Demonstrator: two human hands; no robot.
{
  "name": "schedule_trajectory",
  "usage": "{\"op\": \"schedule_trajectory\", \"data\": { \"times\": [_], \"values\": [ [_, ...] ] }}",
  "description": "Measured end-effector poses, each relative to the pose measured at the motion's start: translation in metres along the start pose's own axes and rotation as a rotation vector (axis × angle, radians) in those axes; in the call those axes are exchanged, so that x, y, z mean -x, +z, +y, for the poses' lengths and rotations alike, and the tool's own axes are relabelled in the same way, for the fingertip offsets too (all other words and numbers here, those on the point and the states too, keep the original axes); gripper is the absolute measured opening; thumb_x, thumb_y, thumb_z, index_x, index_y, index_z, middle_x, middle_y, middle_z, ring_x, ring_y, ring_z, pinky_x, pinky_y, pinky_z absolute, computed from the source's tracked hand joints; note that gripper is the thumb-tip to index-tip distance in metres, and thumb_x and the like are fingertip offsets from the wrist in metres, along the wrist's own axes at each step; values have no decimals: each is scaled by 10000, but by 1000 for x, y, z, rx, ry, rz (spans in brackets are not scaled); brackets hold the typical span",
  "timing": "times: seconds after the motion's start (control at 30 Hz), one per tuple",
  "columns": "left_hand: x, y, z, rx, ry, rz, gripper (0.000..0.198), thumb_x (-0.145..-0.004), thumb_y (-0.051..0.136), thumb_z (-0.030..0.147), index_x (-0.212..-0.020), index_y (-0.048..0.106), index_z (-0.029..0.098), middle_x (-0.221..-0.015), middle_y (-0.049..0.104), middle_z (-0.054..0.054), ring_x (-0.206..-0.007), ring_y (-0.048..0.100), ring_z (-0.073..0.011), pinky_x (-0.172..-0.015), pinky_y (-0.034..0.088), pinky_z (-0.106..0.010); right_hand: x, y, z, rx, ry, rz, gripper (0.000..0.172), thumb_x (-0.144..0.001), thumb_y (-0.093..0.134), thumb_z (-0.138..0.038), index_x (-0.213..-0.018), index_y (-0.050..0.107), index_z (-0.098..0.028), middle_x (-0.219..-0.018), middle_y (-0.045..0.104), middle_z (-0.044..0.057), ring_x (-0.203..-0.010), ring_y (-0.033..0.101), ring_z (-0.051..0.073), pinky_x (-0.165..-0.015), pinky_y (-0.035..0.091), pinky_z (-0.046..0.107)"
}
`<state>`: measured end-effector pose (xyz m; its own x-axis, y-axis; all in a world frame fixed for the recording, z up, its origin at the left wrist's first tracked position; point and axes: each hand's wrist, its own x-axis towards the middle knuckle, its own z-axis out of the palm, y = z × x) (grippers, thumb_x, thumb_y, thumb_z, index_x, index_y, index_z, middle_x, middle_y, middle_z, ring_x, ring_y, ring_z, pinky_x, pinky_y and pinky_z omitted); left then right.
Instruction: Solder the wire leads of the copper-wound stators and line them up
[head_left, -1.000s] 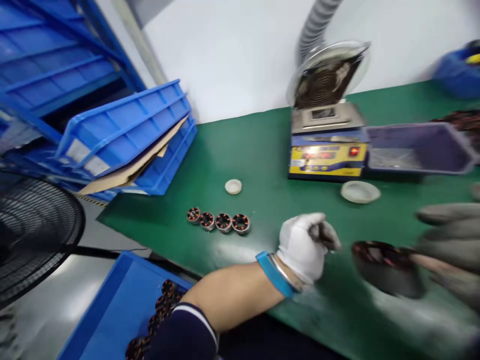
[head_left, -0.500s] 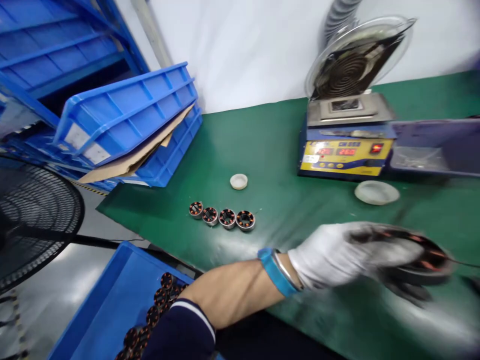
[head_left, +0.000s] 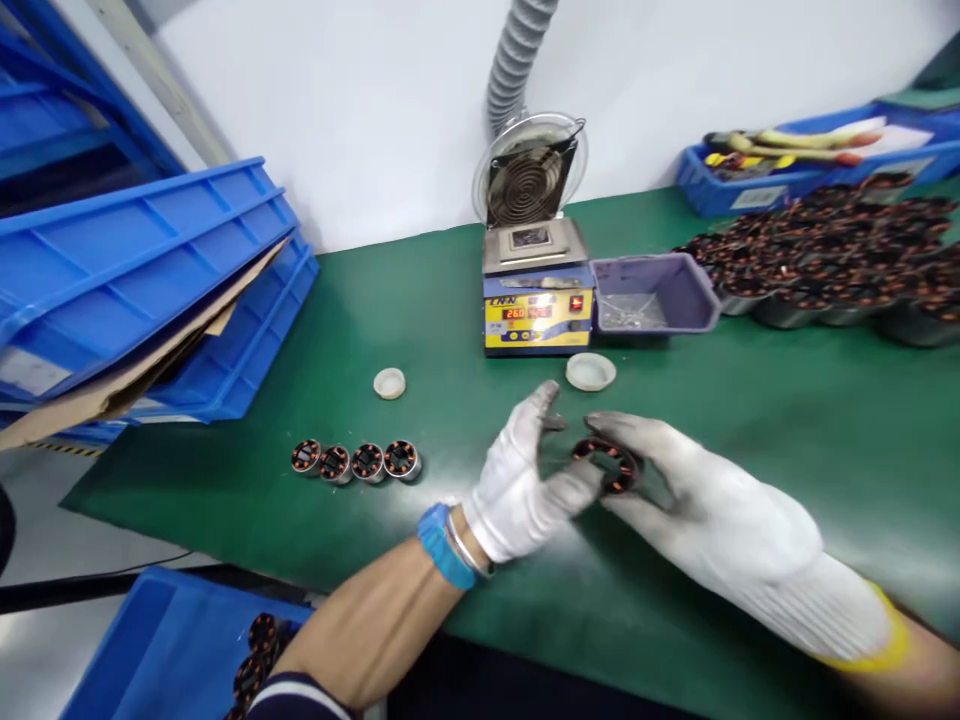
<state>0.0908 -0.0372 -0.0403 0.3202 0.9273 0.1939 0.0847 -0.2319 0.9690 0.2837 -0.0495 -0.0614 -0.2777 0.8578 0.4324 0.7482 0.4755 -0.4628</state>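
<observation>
My right hand [head_left: 720, 510], in a white glove with dark fingertips, grips a ring-shaped motor stator [head_left: 627, 468] with copper windings between thumb and fingers. My left hand [head_left: 517, 490], gloved too, is just left of it with thumb and fingers apart; its thumb overlaps the stator's near edge, and whether it touches cannot be told. Left of my hands, several like stators [head_left: 401, 460] stand in a row on the green table [head_left: 442, 310]. A small white dish [head_left: 389, 383] lies behind that row, and another shallow white dish [head_left: 591, 372] lies beyond my hands.
A yellow-and-blue heating unit [head_left: 537, 322] with red digits stands at the back under a grey hose [head_left: 517, 60]. Beside it is a purple bin [head_left: 701, 300]. Many stators [head_left: 817, 250] are massed at right, before a blue tray [head_left: 712, 195]. Blue crates [head_left: 150, 260] lean at left.
The view has swung right, showing the stator mass. My left hand, earlier around a stator at the right, now has its fingers apart. My right hand has come into view holding a stator.
</observation>
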Motion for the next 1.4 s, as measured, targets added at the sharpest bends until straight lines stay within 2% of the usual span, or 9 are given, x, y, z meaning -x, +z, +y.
{"op": "schedule_trajectory", "data": {
  "times": [0.13,0.3,0.43,0.6,0.77,0.97,1.17,1.23,1.4],
  "values": [
    [-6,-9,10,-399,93,-37,319,-821,691,484,-960,695,197,-1027,744,-108,-989,690,-277,-963,561,-456,2,-4,8,-32,-91,27,388,-925,515,-300,-1301,580,-228,-1241,700,100,-1135,711,231,-1000,618,375],
    [-8,-23,19,-30,-303,-319,282,-794,628,376,-601,516,202,-546,548,7,-523,512,-123,-539,449,-259,-3,-22,2,33,-90,133,347,-954,547,-298,-1290,557,-211,-1230,700,104,-1122,714,205,-1007,611,323],
    [-6,-17,18,95,-261,-23,296,-760,698,441,-710,536,198,-619,550,16,-533,475,-103,-505,393,-230,-4,-22,-2,21,-105,155,340,-949,552,-280,-1282,543,-211,-1220,703,99,-1124,716,205,-1013,614,316],
    [-2,-1,18,220,-458,-144,405,-787,731,545,-753,513,205,-583,533,44,-417,457,-82,-397,339,-201,-2,-15,-3,45,-117,176,347,-939,554,-300,-1276,529,-221,-1173,713,86,-1047,738,203,-939,644,312],
    [-4,-8,19,317,-132,392,478,-865,648,658,-788,500,210,-648,549,45,-462,481,-75,-437,377,-193,1,-17,-6,-16,-82,189,370,-922,593,-316,-1281,533,-249,-1193,708,67,-1056,734,201,-991,623,311],
    [3,-6,15,-22,-16,74,459,-901,681,575,-680,545,197,-597,473,42,-552,416,-96,-532,376,-233,3,-10,-10,-83,-149,152,365,-940,586,-337,-1285,523,-234,-1196,704,83,-1054,735,202,-960,634,324],
    [2,-8,14,218,35,557,534,-882,653,660,-646,482,213,-550,459,49,-456,362,-80,-433,316,-221,4,-20,-9,-110,66,124,423,-851,609,-349,-1262,576,-254,-1165,721,54,-1004,742,222,-957,633,382],
    [-2,-5,7,205,-54,519,497,-903,632,619,-659,483,211,-565,470,50,-479,394,-85,-461,343,-219,-5,-30,-7,-69,226,87,441,-780,634,-358,-1208,618,-254,-1122,728,51,-971,740,236,-920,637,384],
    [-10,12,-13,-23,-239,98,290,-891,637,406,-705,536,207,-609,506,51,-589,466,-113,-593,401,-246,-60,-50,8,209,549,-109,561,-765,663,-339,-1305,624,-191,-1190,696,106,-1047,702,259,-936,590,366]
  ]
}}
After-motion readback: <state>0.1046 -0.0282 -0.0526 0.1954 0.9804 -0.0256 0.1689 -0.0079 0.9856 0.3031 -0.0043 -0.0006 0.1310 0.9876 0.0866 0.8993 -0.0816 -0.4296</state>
